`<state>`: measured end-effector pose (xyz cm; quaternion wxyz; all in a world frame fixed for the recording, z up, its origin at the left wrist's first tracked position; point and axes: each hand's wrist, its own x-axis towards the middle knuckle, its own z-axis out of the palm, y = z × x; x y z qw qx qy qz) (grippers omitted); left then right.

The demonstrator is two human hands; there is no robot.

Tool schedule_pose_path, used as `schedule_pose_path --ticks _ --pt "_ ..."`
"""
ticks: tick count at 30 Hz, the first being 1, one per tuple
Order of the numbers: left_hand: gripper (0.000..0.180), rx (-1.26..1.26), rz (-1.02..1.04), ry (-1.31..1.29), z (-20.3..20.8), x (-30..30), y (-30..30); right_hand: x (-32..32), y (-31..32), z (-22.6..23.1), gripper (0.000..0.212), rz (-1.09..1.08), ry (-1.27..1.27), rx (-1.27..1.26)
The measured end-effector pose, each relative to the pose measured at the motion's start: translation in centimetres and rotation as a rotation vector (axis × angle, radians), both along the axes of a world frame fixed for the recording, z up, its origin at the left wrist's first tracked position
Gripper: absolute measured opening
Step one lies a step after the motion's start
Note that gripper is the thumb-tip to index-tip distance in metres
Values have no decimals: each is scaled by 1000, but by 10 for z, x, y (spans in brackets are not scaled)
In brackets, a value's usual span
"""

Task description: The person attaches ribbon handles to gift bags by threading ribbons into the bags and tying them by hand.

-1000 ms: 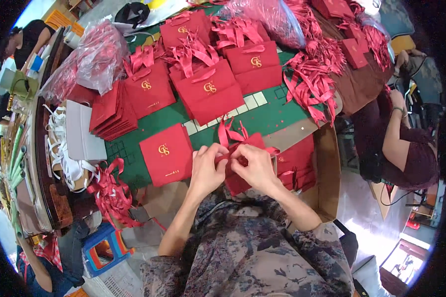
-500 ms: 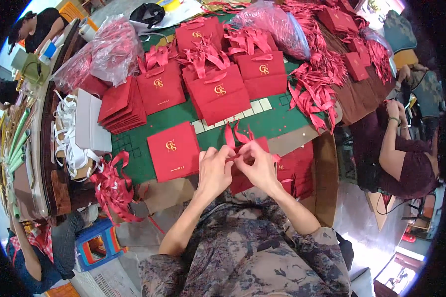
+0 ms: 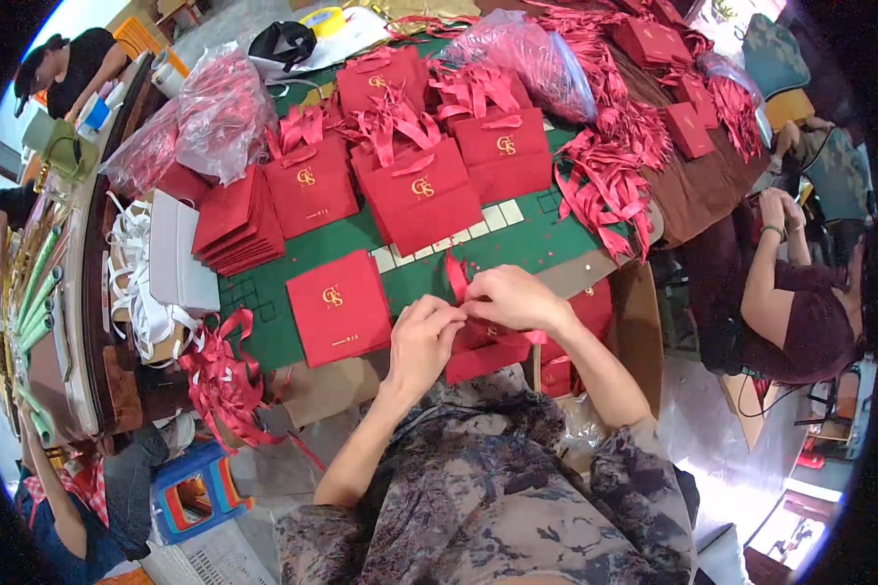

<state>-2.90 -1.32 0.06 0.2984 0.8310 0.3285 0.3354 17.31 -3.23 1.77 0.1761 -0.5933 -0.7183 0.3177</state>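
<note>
A: Grip first: left hand [image 3: 419, 341] and right hand [image 3: 517, 297], fingers curled, tips drawn in close together. Do we log a hold?

B: We can't. The fingers cover whatever sits between the tips, so we can't tell how far either grip is closed, or on what. A strip of red ribbon [image 3: 456, 277] sticks up just beyond them; its lower end is hidden.

A: And the red bag [image 3: 488, 362]?

B: Below the hands, near the patterned shirt [image 3: 468, 478], by the near edge of the green table [image 3: 532, 244]. We see its lower part; the upper part is mostly covered by the hands.

A: Pose?

B: Both forearms angle up and inward, elbows wide. Left hand has its back toward us, fingers pointing up and right. Right hand arches over from the right, knuckles up, thumb tucked mostly out of sight.

A: Other stuff we can't make out?

B: Red bags [image 3: 588, 310] to the right, partly behind the right forearm, beside the cardboard [image 3: 636, 336]; we can't count them. Clear plastic blurs the contents of the sack [image 3: 226, 122]. The person at lower left [image 3: 63, 517] is cut off by the dark rim.

A: Flat bag [image 3: 339, 309]?

B: Fully visible, left of the hands, apart from them.
</note>
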Motion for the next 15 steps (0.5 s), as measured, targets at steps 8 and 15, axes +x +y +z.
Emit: schedule_pose_path --ticks 8,15 --pt "14 -35 -1 -7 -3 1 11 4 17 -8 24 1 187 -206" --pt "16 -241 -61 94 -8 1 21 3 21 -40 24 -500 409 -29"
